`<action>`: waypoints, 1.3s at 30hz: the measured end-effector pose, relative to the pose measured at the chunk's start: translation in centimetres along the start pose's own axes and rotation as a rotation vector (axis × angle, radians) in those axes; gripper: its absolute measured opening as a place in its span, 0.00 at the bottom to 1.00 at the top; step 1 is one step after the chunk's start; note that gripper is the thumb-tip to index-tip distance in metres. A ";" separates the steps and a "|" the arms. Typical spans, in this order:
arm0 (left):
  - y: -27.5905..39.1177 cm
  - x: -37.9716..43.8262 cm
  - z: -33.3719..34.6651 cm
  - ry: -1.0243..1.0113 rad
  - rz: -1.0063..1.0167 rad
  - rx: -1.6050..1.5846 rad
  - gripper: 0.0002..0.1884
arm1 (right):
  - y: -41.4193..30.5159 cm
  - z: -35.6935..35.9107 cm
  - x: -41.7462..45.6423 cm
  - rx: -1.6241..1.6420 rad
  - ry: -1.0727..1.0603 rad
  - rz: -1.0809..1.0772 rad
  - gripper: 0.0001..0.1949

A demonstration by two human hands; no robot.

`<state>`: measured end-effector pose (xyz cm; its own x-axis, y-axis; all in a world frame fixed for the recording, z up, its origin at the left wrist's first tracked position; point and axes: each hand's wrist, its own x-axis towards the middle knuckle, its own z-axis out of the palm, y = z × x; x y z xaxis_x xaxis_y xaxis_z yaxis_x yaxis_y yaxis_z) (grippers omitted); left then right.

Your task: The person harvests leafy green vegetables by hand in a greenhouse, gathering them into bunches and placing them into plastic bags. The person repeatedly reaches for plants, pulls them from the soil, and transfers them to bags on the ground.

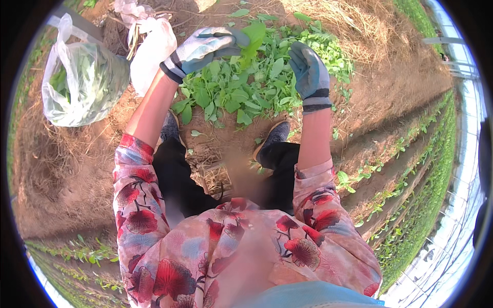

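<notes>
A loose heap of green leafy seedlings (238, 92) lies on the soil in front of my feet. Above its left part is my left hand (212, 46), in a grey work glove, its fingers closed on a bright green leafy plant (254, 40). Over the heap's right side is my right hand (310, 71), gloved alike, with fingers together and slightly curved; its palm side is partly hidden, and no plant shows in it.
A clear plastic bag of leaves (86, 84) stands at the left, beside a whitish plastic bag (152, 50). Dry straw (369, 27) covers the ground at upper right. Planted rows (400, 184) run along the right. My shoes (273, 138) flank the soil below the heap.
</notes>
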<state>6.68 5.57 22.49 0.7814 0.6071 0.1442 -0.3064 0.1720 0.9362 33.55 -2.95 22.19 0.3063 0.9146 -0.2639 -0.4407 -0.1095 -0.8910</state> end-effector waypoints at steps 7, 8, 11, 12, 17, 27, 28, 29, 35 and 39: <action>6.7 2.5 4.4 -0.054 0.197 -0.087 0.17 | 1.8 3.3 -0.9 0.194 -0.274 0.081 0.22; 7.3 2.3 5.2 -0.028 0.181 -0.103 0.17 | 1.2 4.3 -1.9 0.272 -0.384 0.162 0.25; 7.6 3.4 6.1 -0.001 0.226 -0.266 0.18 | 0.2 5.3 -4.1 0.380 -0.607 0.063 0.34; 7.9 3.6 6.0 -0.001 0.282 -0.263 0.19 | -0.4 5.9 -4.6 0.429 -0.703 0.092 0.34; 6.4 4.8 4.4 0.261 0.354 -0.246 0.35 | -1.8 5.4 -5.3 0.620 -0.830 0.063 0.34; 6.6 0.0 7.2 0.444 0.202 0.405 0.15 | -2.2 2.3 -2.5 0.154 -0.276 -0.230 0.18; 5.9 -0.2 7.4 0.662 0.020 -0.010 0.15 | -2.7 2.3 -2.8 0.069 -0.265 -0.270 0.18; 6.0 -1.1 7.9 0.712 0.093 0.050 0.15 | -2.9 2.8 -2.8 0.037 -0.242 -0.300 0.18; 3.4 -3.6 8.4 0.945 0.427 0.879 0.20 | -2.2 4.7 -4.1 -0.236 -0.310 -0.409 0.19; 2.8 -3.2 8.5 0.925 0.300 1.352 0.21 | -2.5 5.1 -4.2 -0.203 -0.437 -0.312 0.20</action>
<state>7.95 -2.44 27.37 0.0705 0.8009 0.5946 0.6696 -0.4798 0.5669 29.05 -4.57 27.42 -0.0002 0.9868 0.1621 -0.2012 0.1587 -0.9666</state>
